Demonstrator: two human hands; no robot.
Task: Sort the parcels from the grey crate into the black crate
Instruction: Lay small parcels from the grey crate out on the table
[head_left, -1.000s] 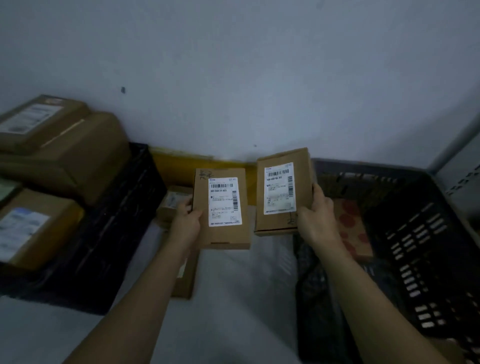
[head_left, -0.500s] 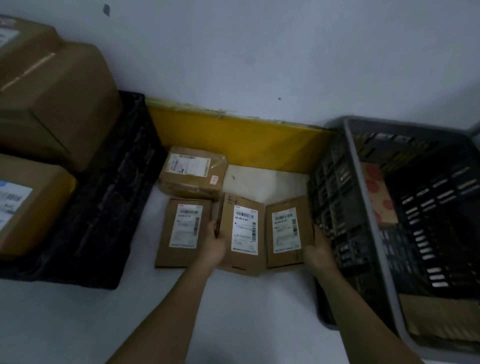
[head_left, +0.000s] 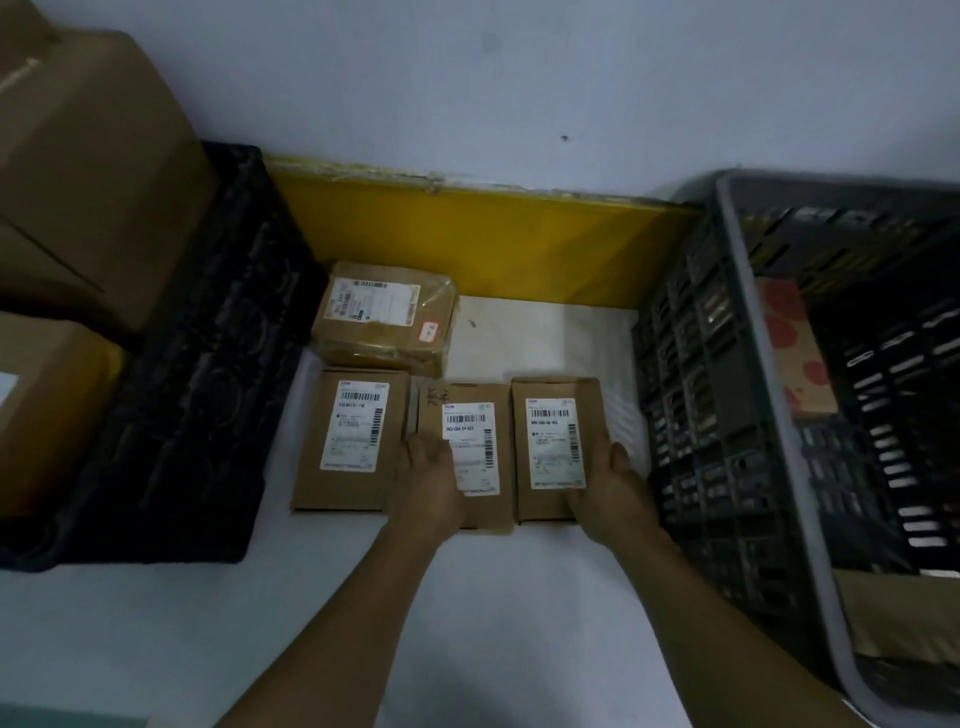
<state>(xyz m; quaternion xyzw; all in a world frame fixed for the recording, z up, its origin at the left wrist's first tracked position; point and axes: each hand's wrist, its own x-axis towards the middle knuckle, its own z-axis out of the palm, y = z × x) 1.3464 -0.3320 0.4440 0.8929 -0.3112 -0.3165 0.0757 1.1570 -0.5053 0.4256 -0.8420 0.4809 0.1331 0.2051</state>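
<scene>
Two parcels, a second ago held up label-forward in front of the wall, now lie flat on the white floor (head_left: 519, 597) between the crates. The left hand (head_left: 431, 483) rests on the middle parcel (head_left: 475, 415), thumb over its label and fingers round its left edge; the right hand (head_left: 610, 486) grips the right parcel (head_left: 553, 400) at its lower right corner. Neither hand has let go.

The two parcels sit side by side, edges touching, in a row with a third parcel (head_left: 353, 431) to their left; a taped parcel (head_left: 384, 317) lies just behind that one, against the yellow board (head_left: 493, 244).

By this layout, small parcels are probably being staged on the floor, not placed in the black crate (head_left: 208, 364), so the sort is unfinished.

The black crate, at left, carries large cartons (head_left: 88, 171) that cover most of its opening and may block placement. The grey crate (head_left: 727, 364), at right, still holds a red-dotted box (head_left: 789, 338) and a brown carton (head_left: 904, 618).
</scene>
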